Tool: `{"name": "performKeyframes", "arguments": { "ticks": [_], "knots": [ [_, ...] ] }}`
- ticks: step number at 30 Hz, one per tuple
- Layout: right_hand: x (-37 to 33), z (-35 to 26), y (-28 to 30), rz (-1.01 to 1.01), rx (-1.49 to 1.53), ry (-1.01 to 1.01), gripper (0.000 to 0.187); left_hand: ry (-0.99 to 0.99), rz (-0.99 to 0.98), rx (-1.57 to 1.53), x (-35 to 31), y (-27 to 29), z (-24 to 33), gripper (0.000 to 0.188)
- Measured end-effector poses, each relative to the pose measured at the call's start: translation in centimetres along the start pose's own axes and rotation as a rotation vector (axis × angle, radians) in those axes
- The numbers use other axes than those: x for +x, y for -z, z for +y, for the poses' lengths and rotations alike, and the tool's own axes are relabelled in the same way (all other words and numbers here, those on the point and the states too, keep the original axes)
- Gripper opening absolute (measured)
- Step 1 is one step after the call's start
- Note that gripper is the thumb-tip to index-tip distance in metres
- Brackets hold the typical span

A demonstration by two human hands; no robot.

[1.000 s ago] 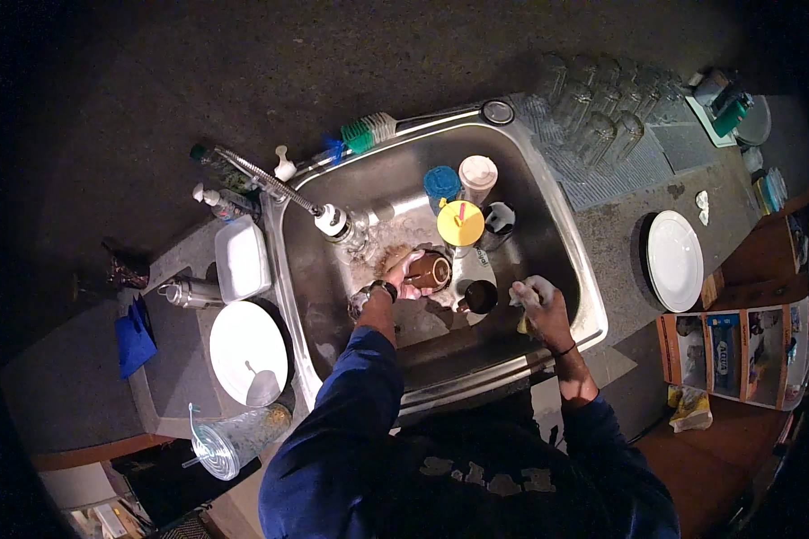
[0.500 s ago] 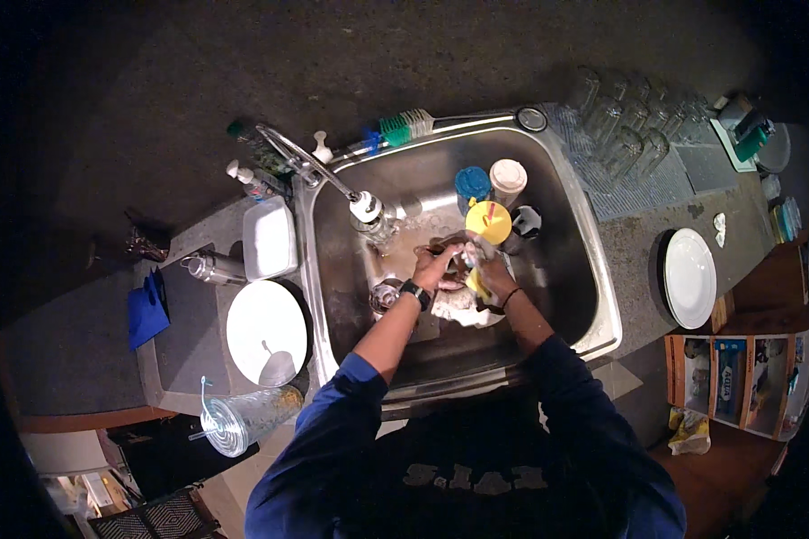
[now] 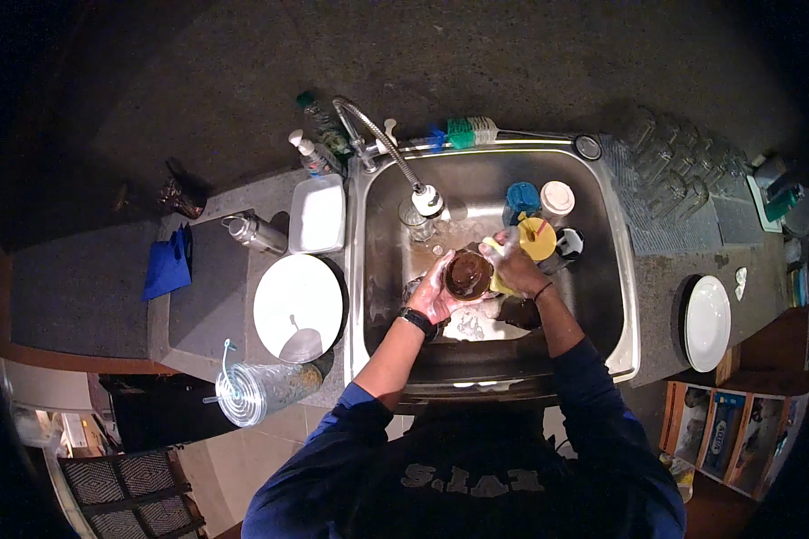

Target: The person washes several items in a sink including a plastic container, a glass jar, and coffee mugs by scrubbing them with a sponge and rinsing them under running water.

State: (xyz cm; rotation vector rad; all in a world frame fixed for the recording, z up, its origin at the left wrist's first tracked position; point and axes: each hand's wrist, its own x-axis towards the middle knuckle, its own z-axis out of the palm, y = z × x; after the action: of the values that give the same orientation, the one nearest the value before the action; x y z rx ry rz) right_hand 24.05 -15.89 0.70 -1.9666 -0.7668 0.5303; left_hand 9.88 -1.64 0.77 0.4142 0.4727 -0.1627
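In the sink (image 3: 361, 269), my left hand (image 3: 433, 293) is closed around a small round brown bowl (image 3: 468, 275), its opening turned up. My right hand (image 3: 516, 268) grips a yellow sponge (image 3: 502, 286) at the bowl's right side, with suds on the fingers. White suds (image 3: 470, 325) lie below the hands. Just beyond my right hand are a yellow lid (image 3: 537, 238), a blue-topped cup (image 3: 520, 199), a white-lidded cup (image 3: 557, 201) and a black-and-white container (image 3: 568, 243). Under the white faucet head (image 3: 427, 200) stands a clear glass (image 3: 416, 223).
On the left counter are a white tub (image 3: 317, 214), a white plate (image 3: 297, 301), a steel flask (image 3: 255, 233), a clear tumbler with straw (image 3: 261, 393) and a pump bottle (image 3: 310, 154). On the right are upturned glasses (image 3: 679, 171) and a white oval plate (image 3: 707, 323).
The brown bowl now shows clearly in my left hand, its opening facing up. My hands have come slightly apart, the right one holding the sponge beside the bowl. The whole view has shifted.
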Motion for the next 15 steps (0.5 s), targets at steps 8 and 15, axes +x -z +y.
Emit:
{"name": "performKeyframes", "arguments": {
  "ticks": [8,15],
  "knots": [
    [-1.5,-7.7,1.9,0.159,-0.137,0.246,0.031,-0.238,0.051,-0.197,0.4,2.0,-0.6,0.050],
    [1.0,-8.7,1.8,0.071,-0.129,0.253,0.030,-0.266,0.116,-0.261,0.8,2.2,-0.4,0.053]
  ]
}}
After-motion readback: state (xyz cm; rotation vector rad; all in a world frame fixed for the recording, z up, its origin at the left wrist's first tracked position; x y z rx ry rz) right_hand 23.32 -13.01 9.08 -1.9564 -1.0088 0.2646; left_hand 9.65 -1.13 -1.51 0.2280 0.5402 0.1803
